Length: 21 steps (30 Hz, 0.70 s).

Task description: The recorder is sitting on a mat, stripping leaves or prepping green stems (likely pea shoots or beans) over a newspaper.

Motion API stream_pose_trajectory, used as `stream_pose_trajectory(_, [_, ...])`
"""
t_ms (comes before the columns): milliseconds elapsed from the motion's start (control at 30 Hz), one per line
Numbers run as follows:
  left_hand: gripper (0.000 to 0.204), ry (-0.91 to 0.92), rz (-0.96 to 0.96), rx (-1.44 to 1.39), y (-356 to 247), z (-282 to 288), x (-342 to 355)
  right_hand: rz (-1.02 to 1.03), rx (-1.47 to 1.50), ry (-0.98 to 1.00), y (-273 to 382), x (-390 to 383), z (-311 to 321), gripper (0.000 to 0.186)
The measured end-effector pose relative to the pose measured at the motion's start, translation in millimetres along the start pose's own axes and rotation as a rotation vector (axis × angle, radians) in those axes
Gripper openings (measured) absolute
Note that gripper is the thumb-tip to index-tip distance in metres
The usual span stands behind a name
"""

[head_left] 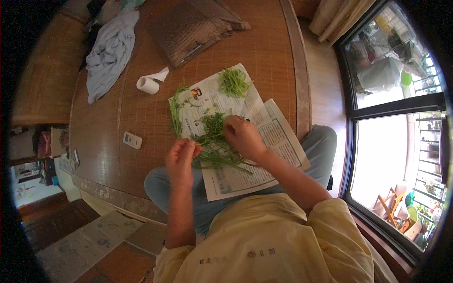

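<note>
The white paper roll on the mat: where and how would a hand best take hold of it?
The paper roll lies on its side on the woven mat, a loose tail trailing up and to the right. Probably best gripped across its round body from above, fingers on the two curved sides, away from the tail, which would likely just unwind. The left hand is nearer.

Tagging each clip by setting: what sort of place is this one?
Most likely a room in a home. The person sits on a woven mat covering a raised platform beside a large window, with a cushion and crumpled cloth nearby. Both hands, left hand and right hand, sort green stems over newspaper.
</note>
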<state>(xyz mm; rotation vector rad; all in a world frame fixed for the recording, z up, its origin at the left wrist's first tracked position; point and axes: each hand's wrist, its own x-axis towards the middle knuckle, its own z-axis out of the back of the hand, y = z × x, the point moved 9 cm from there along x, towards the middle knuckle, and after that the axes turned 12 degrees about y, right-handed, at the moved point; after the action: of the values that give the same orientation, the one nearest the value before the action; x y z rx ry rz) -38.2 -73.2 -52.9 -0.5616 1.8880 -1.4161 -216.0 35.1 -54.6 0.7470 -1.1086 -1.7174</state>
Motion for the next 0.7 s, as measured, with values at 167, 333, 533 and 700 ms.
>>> stream_pose_trajectory(167, [0.01,-0.024,0.108,-0.334,19,0,-1,0.069,-0.121,0.023,-1,12,-11,0.019])
stream_pose_trajectory(333, [0.009,0.007,0.18,-0.399,27,-2,-1,0.128,-0.019,0.066,18,-3,-11,0.024])
stream_pose_trajectory(533, [0.01,0.037,0.221,-0.423,40,-10,1,0.173,0.051,0.113,41,-16,-14,0.018])
stream_pose_trajectory(700, [0.011,0.046,0.233,-0.46,42,-16,0,0.179,0.058,-0.027,30,-19,-13,0.017])
